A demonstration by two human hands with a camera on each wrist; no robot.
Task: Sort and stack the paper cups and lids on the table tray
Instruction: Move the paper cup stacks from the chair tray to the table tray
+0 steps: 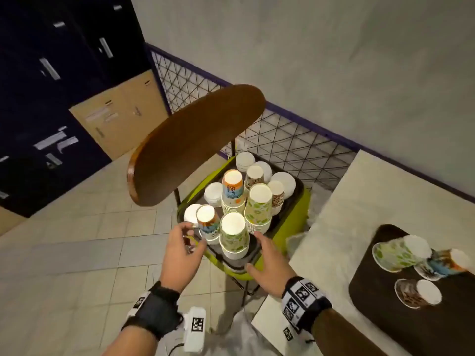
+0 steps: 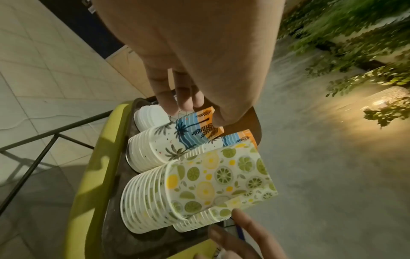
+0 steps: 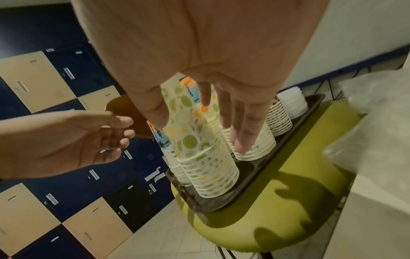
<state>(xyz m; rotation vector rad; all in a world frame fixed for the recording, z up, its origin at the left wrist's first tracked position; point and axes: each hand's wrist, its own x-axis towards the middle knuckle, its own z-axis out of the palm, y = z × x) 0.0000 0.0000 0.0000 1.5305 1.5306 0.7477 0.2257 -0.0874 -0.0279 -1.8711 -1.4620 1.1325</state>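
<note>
A dark tray (image 1: pixel 240 263) on a green chair seat carries upside-down cup stacks: lime-print (image 1: pixel 234 235), palm-print (image 1: pixel 208 224), a taller lime one (image 1: pixel 258 206) and brown-print ones (image 1: pixel 254 178). White lid piles (image 1: pixel 213 192) stand among them. My left hand (image 1: pixel 192 236) hovers beside the near palm stack (image 2: pixel 177 145), fingers loosely curled and empty. My right hand (image 1: pixel 254 250) is spread open just right of the near lime stack (image 3: pixel 206 168), holding nothing. A second dark tray (image 1: pixel 416 327) on the table holds three cups lying on their sides (image 1: pixel 393 255).
The chair's brown wooden back (image 1: pixel 195 142) leans over the far left of the cup tray. A pale table (image 1: pixel 385 201) stands right of the chair. Behind are a wire railing (image 1: pixel 282 134) and blue and tan lockers (image 1: pixel 118 111).
</note>
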